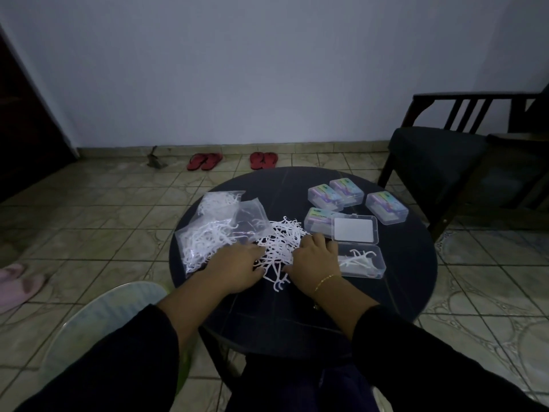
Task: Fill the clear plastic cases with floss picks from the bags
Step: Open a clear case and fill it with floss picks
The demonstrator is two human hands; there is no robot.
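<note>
i see both hands flat on a loose pile of picks (280, 248) mid-desk (401, 292): left hand (234, 267) spread on its left edge, right hand (315, 258) on its right, whether either pinches a pick i cannot tell. bags (219, 227) lie left. open case (361, 261) with few picks sits right; closed cases (350, 193) beyond.

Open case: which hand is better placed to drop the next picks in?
Right. The right hand rests on the loose floss picks directly beside the open case. The left hand lies on the pile's far side, by the bags.
</note>
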